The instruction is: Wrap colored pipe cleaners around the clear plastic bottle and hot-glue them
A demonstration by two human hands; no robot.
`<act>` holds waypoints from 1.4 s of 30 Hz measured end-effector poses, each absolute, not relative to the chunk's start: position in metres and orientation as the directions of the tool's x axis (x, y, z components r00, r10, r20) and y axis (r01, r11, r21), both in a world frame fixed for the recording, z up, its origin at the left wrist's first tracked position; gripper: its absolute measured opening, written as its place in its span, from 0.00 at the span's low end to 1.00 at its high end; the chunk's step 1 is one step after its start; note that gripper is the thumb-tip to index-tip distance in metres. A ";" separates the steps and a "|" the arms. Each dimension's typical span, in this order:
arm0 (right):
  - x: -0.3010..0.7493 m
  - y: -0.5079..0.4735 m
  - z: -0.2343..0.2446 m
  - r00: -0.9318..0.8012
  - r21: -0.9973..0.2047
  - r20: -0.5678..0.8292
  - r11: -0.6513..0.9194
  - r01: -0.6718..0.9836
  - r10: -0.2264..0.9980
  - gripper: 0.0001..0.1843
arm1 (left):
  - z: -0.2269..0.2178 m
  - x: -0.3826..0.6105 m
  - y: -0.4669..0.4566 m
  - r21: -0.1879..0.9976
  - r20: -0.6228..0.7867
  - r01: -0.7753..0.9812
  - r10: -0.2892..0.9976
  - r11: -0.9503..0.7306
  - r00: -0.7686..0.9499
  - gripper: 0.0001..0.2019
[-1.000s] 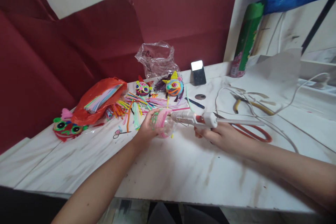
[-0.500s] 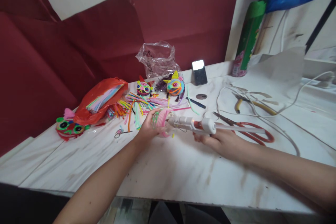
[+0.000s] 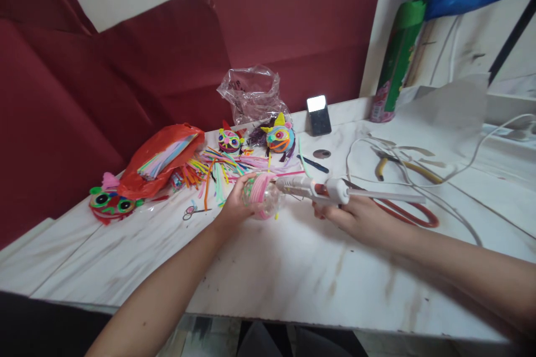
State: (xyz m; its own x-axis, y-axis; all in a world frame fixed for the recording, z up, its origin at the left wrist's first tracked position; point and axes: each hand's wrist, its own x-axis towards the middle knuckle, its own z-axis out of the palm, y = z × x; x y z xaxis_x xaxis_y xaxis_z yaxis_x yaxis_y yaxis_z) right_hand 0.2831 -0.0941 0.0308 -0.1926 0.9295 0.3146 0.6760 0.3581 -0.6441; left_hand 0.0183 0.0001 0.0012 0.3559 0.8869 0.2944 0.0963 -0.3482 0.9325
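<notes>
Two hands, set apart, share our work. Our left hand [image 3: 235, 202] is wrapped round one end of a clear bottle [image 3: 275, 204], in front of us near the middle of the view; whether its underside rests on the table [image 3: 268, 273], we cannot tell. Our right hand [image 3: 355, 216] is closed on a glue gun [image 3: 310, 188] at the bottle's three o'clock, nozzle towards it. Tip and bottle look very close, but we cannot be sure that they touch.

As for progress, we judge the covering part done. A pink band [image 3: 262, 192] of strips circles the bottle's middle, and some green [image 3: 248, 189] shows beside our left fingers. The end facing the gun is bare plastic, and we see no eyes or ears on it. A glue stick [image 3: 389, 197] juts from the gun's back, so there seems glue enough.

From the bottle, three figures sit fully dressed with eyes: one red [image 3: 111, 207] at nine o'clock, one pink [image 3: 229, 140] at eleven, one blue [image 3: 281, 139] just past twelve. Loose strips [image 3: 218, 170] lie at ten, plenty unused, and scissors [image 3: 419, 213] at three, partly behind our right hand.
</notes>
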 end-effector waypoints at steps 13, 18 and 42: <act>0.282 -0.098 0.034 -0.217 -0.674 0.214 0.305 0.673 0.952 0.19 | 0.000 0.018 0.002 0.929 0.303 0.100 0.889 -0.356 0.344 0.35; 0.281 -0.101 0.037 -0.242 -0.652 0.202 0.315 0.690 0.949 0.20 | 0.000 0.019 0.002 0.939 0.286 0.084 0.894 -0.333 0.346 0.36; 0.362 -0.023 0.019 0.063 0.097 0.226 -0.087 0.991 0.972 0.19 | 0.010 0.020 0.006 0.969 0.248 -0.069 0.949 -0.239 0.194 0.34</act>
State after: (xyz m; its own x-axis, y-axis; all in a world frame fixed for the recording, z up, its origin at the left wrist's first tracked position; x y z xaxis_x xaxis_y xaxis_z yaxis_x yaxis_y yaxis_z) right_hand 0.3619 -0.0235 0.0187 0.0632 0.9720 0.2264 0.9915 -0.0871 0.0971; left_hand 0.0197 0.0055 0.0105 0.1944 0.9490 0.2482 -0.0689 -0.2392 0.9685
